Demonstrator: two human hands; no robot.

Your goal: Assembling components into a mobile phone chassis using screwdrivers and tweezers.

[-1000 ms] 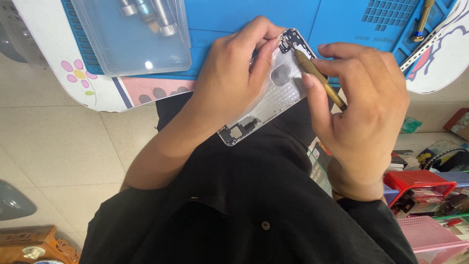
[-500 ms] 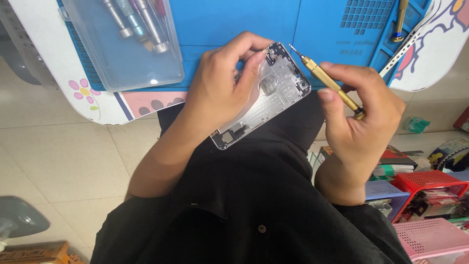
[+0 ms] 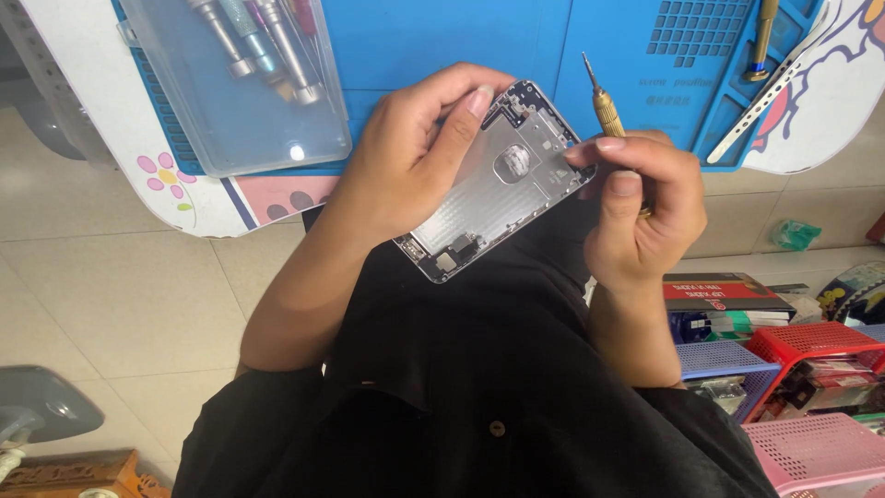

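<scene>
A stripped silver metal phone housing (image 3: 502,180), inside up, is gripped by the left hand (image 3: 410,157) above the lap, just off the near edge of the blue silicone work mat (image 3: 442,41). A brass-handled precision screwdriver (image 3: 608,111) is pinched in the right hand (image 3: 636,207), its tip raised clear; seating it in a screw appears due. A clear plastic tool box (image 3: 235,83) rests at the white table's (image 3: 101,120) left edge; red and pink baskets (image 3: 811,397) stand on the tiled floor.

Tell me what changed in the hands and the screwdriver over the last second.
The right hand swung the gold screwdriver from lying across the phone housing to upright beside its right edge, tip pointing away, and its fingertips came to touch that edge. The left hand kept its grip on the housing; the clear tool box stayed on the blue mat.
</scene>
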